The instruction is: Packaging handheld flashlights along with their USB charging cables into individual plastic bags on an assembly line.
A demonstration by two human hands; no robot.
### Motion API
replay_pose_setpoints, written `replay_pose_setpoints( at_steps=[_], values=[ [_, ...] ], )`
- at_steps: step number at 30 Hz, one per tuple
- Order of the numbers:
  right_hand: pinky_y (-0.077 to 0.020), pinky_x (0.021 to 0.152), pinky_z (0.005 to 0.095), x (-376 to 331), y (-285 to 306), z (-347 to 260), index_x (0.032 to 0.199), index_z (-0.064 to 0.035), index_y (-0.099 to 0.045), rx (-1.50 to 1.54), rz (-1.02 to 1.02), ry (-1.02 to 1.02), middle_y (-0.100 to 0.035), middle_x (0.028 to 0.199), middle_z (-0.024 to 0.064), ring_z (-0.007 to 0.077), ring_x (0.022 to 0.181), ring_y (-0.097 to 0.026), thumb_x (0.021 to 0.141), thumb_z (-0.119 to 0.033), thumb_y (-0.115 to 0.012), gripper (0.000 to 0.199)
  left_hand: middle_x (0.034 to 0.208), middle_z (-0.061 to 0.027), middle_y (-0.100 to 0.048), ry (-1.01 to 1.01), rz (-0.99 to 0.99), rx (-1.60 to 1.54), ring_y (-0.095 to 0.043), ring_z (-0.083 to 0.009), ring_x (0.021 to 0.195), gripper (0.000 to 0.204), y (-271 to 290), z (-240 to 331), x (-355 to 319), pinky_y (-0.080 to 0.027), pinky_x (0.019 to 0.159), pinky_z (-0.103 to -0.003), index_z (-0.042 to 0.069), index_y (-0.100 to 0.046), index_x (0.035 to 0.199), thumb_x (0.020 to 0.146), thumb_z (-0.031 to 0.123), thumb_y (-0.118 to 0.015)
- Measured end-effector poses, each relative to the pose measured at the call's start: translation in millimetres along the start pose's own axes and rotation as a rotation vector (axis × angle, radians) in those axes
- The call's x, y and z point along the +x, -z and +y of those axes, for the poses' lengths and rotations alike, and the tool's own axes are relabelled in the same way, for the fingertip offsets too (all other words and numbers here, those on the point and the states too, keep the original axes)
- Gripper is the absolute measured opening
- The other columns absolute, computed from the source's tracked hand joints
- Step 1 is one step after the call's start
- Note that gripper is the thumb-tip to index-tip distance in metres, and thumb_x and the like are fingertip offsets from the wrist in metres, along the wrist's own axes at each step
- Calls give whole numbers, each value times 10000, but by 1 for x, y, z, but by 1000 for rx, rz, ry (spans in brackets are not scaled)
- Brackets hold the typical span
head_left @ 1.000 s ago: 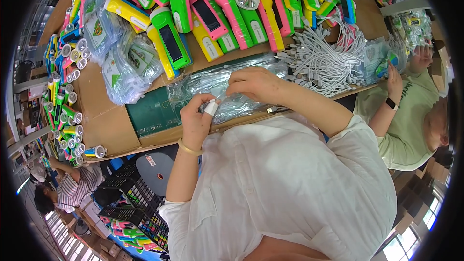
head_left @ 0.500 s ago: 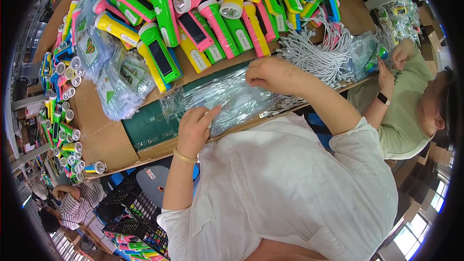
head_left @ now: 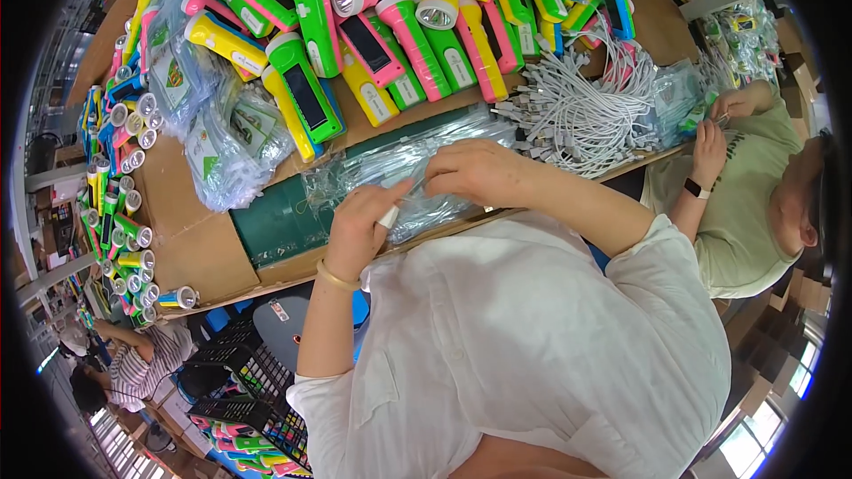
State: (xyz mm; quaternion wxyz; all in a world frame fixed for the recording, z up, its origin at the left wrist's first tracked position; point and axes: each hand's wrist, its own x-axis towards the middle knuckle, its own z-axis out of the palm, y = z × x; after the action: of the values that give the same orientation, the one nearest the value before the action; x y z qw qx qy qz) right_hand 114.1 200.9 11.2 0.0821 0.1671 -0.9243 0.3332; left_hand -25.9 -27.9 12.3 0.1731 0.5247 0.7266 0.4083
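Observation:
My left hand (head_left: pixel 357 220) is closed around a small white piece (head_left: pixel 388 216) that looks like the plug end of a white cable. Just to its right, my right hand (head_left: pixel 469 172) has its fingers pinched together, close to the left fingertips; what they grip is hidden. Both hands are over a stack of clear plastic bags (head_left: pixel 390 160) spread along the green mat (head_left: pixel 282 215). A tangled heap of white cables (head_left: pixel 581 111) lies to the right of the bags.
Many pink, green, yellow and blue flashlights (head_left: pixel 306 93) are piled along the far side. Bagged leaflets (head_left: pixel 222 160) lie at left, beside rows of upright flashlights (head_left: pixel 124 239). A co-worker (head_left: pixel 741 186) sits at the right; black crates (head_left: pixel 244 390) stand below the table edge.
My right hand has moved left and nearer, from over the bags to beside my left hand. The left hand has turned slightly, and the white piece now points downward.

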Motion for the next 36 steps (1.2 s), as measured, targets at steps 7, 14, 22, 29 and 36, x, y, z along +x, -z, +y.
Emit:
replay_pose_setpoints(
  at_steps=[7, 14, 22, 29, 36],
  values=[
    [-548, 808, 429, 0, 47, 15, 1123, -105, -628, -247, 198, -303, -668, 1077, 93, 318, 973, -666, 823, -117, -749, 323, 971, -80, -655, -192, -65, 109, -642, -288, 867, 328, -5, 0, -1, -531, 779, -396, 88, -711, 995, 691, -34, -701],
    [-588, 774, 465, 27, 59, 30, 1569, -119, -283, -580, -4, -945, -660, 1061, 194, 381, 892, -710, 820, -329, -794, 930, 1212, -61, -667, -378, -257, -64, -658, -273, 987, 400, -30, 24, 13, -530, 847, -369, 100, -676, 998, 631, -59, -696],
    [-477, 683, 236, -29, 72, 40, 1614, -90, -209, 947, 400, -972, -685, 1118, 69, 100, 886, -632, 872, -209, -786, 947, 948, -96, -668, -287, -67, -83, -672, -297, 830, 204, -27, 17, 7, -543, 711, -365, 72, -711, 933, 746, -3, -739],
    [-519, 932, 283, -34, 43, 7, 1550, -69, -349, 1270, 286, -538, -627, 1309, 47, 119, 1117, -628, 909, -130, -740, 753, 954, -70, -644, -274, -82, -84, -663, -278, 837, 243, -24, 13, 10, -544, 718, -366, 109, -705, 949, 731, 8, -737],
    [-522, 972, 333, -5, 33, 4, 1482, -83, -425, 1328, 246, -400, -625, 1283, 23, 126, 1132, -613, 945, -188, -730, 627, 937, -64, -636, -298, -62, -56, -657, -269, 817, 244, -24, 14, 9, -536, 701, -365, 100, -705, 952, 728, 15, -751]
  ],
)
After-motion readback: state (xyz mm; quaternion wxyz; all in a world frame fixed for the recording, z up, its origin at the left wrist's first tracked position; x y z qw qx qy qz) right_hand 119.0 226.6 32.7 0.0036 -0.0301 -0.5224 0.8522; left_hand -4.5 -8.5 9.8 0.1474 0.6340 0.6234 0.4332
